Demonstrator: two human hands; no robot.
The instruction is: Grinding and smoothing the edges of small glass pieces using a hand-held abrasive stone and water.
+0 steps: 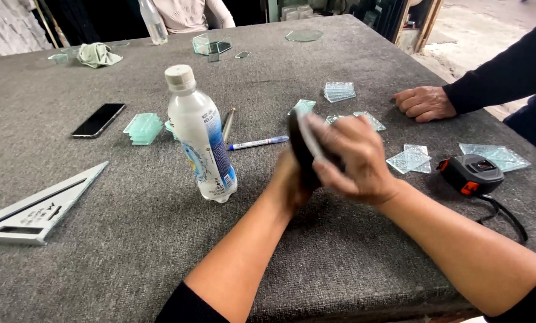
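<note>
You hold a dark round block between both hands, raised just above the grey felt table. Your right hand curls over its front, fingers wrapped round the edge and pressing a pale piece (blurred, so its kind is unclear) against it. Your left hand sits behind and below, mostly hidden by the block, gripping it from the back; both forearms reach in from the lower edge and meet there. Just left of your hands stands a plastic bottle, upright and capped. Beyond it lies a blue pen. Farther right, another person's hand rests loosely closed on the table.
</note>
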